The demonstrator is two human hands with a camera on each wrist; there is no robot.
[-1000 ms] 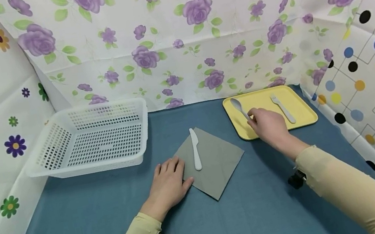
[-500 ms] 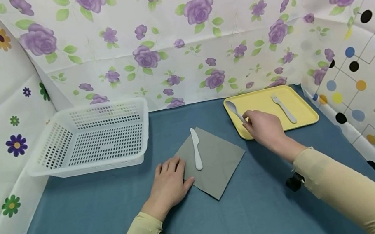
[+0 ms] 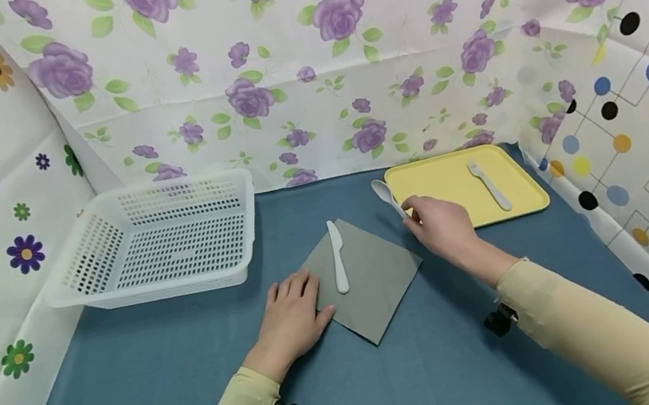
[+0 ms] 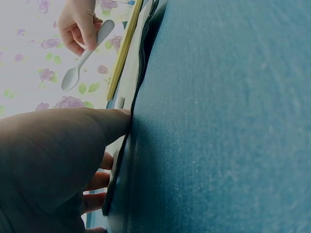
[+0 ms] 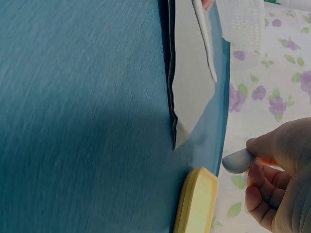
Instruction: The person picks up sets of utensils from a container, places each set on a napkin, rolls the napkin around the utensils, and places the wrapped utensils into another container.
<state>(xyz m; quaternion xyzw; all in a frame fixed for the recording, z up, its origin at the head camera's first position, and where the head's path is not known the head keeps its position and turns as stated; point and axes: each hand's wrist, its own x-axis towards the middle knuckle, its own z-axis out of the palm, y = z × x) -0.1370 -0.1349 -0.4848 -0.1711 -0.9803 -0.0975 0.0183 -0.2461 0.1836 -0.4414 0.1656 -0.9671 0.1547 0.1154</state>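
Observation:
My right hand (image 3: pixel 443 228) pinches a light grey spoon (image 3: pixel 384 193) by its handle, above the left end of the yellow tray (image 3: pixel 438 182). In the left wrist view the spoon (image 4: pixel 71 78) hangs clear of the table, bowl end away from the fingers. The right wrist view shows the handle end (image 5: pixel 238 161) between thumb and fingers. On the blue cloth lies a folded grey napkin (image 3: pixel 378 283), turned like a diamond, with a white knife (image 3: pixel 338 258) on it. My left hand (image 3: pixel 287 321) rests on the napkin's left edge, fingers extended.
A fork (image 3: pixel 491 187) lies on the yellow tray. At the back left stands a white perforated basket (image 3: pixel 164 290). Patterned cloth walls (image 3: pixel 296 41) close in the back and both sides of the table.
The right hand has carried the spoon leftward, from over the tray to the tray's left edge. My left hand, the napkin and the knife have stayed in place.

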